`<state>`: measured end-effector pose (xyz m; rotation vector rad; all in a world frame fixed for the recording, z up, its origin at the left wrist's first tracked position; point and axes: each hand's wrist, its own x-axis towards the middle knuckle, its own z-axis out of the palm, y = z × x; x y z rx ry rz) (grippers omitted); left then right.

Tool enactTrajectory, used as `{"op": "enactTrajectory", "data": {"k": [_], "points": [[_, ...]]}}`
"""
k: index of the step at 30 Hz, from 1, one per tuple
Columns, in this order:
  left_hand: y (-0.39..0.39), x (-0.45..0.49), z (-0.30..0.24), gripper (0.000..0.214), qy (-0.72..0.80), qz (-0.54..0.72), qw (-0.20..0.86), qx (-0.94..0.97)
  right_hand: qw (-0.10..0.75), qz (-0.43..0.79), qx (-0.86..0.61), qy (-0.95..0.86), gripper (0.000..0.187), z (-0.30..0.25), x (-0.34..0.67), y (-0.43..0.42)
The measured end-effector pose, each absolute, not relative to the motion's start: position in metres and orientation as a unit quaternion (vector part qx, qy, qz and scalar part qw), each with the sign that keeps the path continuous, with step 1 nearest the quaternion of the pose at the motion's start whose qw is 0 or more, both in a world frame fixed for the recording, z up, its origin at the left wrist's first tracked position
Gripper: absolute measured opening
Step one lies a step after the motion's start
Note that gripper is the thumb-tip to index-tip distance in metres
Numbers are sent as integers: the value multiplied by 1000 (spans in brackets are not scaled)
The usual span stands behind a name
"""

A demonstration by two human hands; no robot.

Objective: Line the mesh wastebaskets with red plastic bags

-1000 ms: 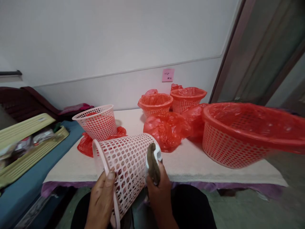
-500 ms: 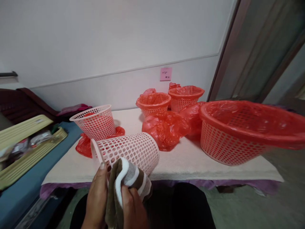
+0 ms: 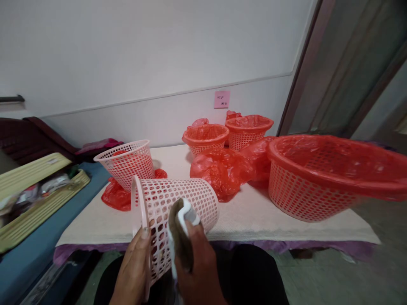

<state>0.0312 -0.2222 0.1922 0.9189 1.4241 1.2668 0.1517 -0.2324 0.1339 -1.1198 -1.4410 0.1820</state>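
A pale pink perforated plastic basket (image 3: 190,192) lies on its side at the front edge of the table, its open rim facing left. My left hand (image 3: 133,267) grips that rim, with the thumb outside and the other fingers partly seen through the holes. Bunched in my right hand (image 3: 202,262) is a brown, white and grey striped cloth (image 3: 179,233), pressed against the basket's side. Another pink basket (image 3: 130,163) stands upright behind, with some red plastic inside and a red plastic bag (image 3: 117,197) at its base.
Two bag-lined baskets, a left one (image 3: 203,148) and a right one (image 3: 243,140), stand by the wall. A large lined basket (image 3: 305,195) is at right. Crumpled red bags (image 3: 219,171) lie mid-table. A yellow container (image 3: 47,203) rests on a blue surface at left.
The lying basket has shifted slightly right and its rim has turned, showing more of its side. My right hand and the cloth have moved right along it; my left hand follows the rim.
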Motion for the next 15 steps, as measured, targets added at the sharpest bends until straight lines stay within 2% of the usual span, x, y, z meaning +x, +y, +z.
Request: {"op": "enactTrajectory", "data": {"k": [4, 7, 10, 15], "points": [[-232, 29, 187, 57, 552, 538, 536, 345, 596, 107, -573, -553, 45, 125, 198, -194], [-236, 18, 177, 58, 571, 531, 520, 349, 584, 160, -634, -481, 40, 114, 232, -171], [-237, 4, 167, 58, 598, 488, 505, 386, 567, 184, -662, -454, 41, 107, 256, -160], [-241, 8, 173, 53, 526, 425, 544, 497, 564, 233, -617, -497, 49, 118, 262, -158]]}}
